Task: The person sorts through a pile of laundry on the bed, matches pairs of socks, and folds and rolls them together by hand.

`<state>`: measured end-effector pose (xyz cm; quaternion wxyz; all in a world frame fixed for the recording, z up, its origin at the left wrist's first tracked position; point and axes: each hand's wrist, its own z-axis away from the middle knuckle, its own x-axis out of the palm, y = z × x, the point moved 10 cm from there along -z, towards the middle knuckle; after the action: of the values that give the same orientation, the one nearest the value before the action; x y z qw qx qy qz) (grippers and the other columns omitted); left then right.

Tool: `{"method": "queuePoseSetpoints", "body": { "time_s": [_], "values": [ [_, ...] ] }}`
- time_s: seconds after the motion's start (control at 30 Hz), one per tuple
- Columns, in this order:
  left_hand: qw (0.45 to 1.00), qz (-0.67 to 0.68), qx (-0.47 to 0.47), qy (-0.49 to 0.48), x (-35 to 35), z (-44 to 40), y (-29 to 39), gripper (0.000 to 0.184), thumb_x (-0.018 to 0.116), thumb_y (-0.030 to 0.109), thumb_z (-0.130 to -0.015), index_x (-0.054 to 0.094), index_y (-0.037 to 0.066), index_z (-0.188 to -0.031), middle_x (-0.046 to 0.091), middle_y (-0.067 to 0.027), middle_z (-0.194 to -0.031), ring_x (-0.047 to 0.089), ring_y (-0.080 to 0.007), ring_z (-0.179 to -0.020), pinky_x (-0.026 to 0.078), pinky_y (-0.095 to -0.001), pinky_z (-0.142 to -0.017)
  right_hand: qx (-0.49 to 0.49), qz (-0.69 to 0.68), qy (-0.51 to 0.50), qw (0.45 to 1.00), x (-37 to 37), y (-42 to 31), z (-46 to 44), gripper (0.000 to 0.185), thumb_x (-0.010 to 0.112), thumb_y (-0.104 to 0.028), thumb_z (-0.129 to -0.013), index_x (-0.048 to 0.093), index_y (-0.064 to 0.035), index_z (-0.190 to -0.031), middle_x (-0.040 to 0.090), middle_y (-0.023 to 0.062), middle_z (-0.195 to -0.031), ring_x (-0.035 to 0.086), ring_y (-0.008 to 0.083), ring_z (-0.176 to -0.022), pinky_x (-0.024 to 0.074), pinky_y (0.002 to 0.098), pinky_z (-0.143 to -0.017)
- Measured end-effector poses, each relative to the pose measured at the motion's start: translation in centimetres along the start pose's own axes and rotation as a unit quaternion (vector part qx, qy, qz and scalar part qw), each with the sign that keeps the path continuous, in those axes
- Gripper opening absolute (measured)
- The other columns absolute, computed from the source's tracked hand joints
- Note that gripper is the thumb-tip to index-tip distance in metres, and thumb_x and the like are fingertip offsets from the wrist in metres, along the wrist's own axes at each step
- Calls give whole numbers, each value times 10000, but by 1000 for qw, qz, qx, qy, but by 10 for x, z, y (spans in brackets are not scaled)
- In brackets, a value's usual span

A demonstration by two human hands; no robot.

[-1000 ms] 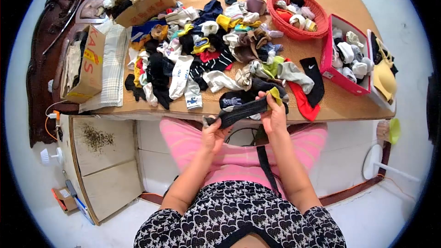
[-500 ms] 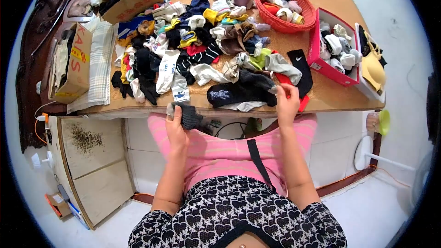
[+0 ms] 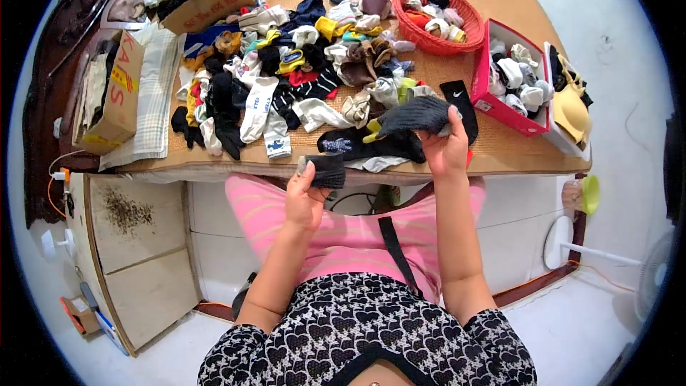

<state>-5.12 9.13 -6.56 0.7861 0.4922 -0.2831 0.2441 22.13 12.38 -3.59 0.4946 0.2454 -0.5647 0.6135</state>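
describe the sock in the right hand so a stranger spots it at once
Start at the tan tabletop and look to its near edge, right of centre. There the right hand holds a charcoal sock. Its ribbed knit sets it apart from the black sock with a white tick, and it looks longer than the dark piece in the left hand.

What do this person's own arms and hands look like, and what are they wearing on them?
The left hand and right hand are ungloved. The forearms are bare, with no watch or bracelet showing. The sleeves are short, black with a pale heart pattern, and end near the elbows. Details like rings are too small to tell.
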Motion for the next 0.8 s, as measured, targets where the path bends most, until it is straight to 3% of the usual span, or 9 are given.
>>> {"method": "queuePoseSetpoints", "body": {
  "time_s": [0.17, 0.23, 0.27, 0.37, 0.5, 0.57, 0.6, 0.63, 0.8],
  "values": [
    [1000, 2, -23, -19, 15, 5, -7, 300, 463, 239, -960, 555, -12, -1096, 634, -110, -1059, 627, -222, -963, 517, -385, -844, 24, -10, 17, 1000, 12, 7, 32, 323, 497, -276, -937, 537, -22, -1132, 624, 113, -1049, 618, 254, -954, 506, 393, -856],
    [1000, -9, -8, -18, 18, 6, -2, 301, 461, 234, -961, 551, -22, -1089, 641, -114, -1033, 640, -214, -916, 532, -368, -802, -81, 129, -27, 988, 28, -8, 43, 227, 543, -180, -924, 538, -42, -1104, 621, 65, -950, 619, 180, -852, 516, 320, -782],
    [1000, -15, 2, -16, 20, 7, 1, 299, 462, 230, -960, 552, -30, -1080, 645, -119, -1017, 648, -214, -880, 537, -363, -782, -100, 202, 25, 974, 24, -11, 54, 162, 611, -111, -881, 564, -39, -1018, 602, 11, -863, 589, 117, -766, 499, 272, -710],
    [998, -54, 8, -28, 31, 14, 9, 291, 465, 234, -965, 558, -19, -1073, 638, -87, -1006, 634, -167, -889, 532, -328, -785, -230, 430, 36, 872, 51, -18, 86, 125, 687, -85, -829, 569, -44, -823, 556, -45, -763, 472, 47, -673, 391, 205, -582],
    [994, -92, 9, -51, 49, 24, 7, 339, 433, 276, -972, 555, -20, -1086, 634, -112, -1037, 630, -185, -920, 516, -328, -807, -324, 596, -43, 733, 87, 16, 111, 154, 701, -44, -761, 571, -27, -840, 546, 61, -734, 508, 184, -618, 421, 277, -592],
    [991, -125, -8, -50, 50, 29, -1, 367, 405, 311, -983, 552, -5, -1096, 627, -83, -998, 616, -158, -885, 498, -300, -780, -303, 615, -141, 714, 108, 50, 119, 221, 680, -24, -719, 594, -10, -922, 558, 115, -844, 545, 270, -730, 454, 330, -670],
    [983, -171, -19, -72, 51, 32, -4, 356, 419, 333, -984, 563, 18, -1068, 600, -18, -925, 561, -80, -811, 453, -226, -730, -296, 631, -170, 696, 116, 62, 125, 283, 672, -28, -706, 594, 0, -976, 555, 130, -902, 541, 291, -800, 453, 350, -716],
    [967, -246, 17, -62, 51, 32, 1, 403, 368, 349, -994, 551, 3, -1089, 584, -42, -971, 549, -102, -855, 456, -259, -725, -288, 646, -200, 678, 122, 71, 131, 348, 665, -32, -693, 594, 11, -1031, 551, 145, -960, 538, 311, -869, 452, 370, -762],
    [962, -254, 60, -80, 58, 37, 12, 269, 514, 202, -949, 549, -4, -1119, 584, -28, -1008, 536, -85, -894, 449, -234, -762, -217, 617, -274, 705, 108, 83, 131, 402, 609, 3, -699, 596, 2, -1101, 558, 152, -1059, 527, 308, -958, 434, 363, -834]
  ]
}}
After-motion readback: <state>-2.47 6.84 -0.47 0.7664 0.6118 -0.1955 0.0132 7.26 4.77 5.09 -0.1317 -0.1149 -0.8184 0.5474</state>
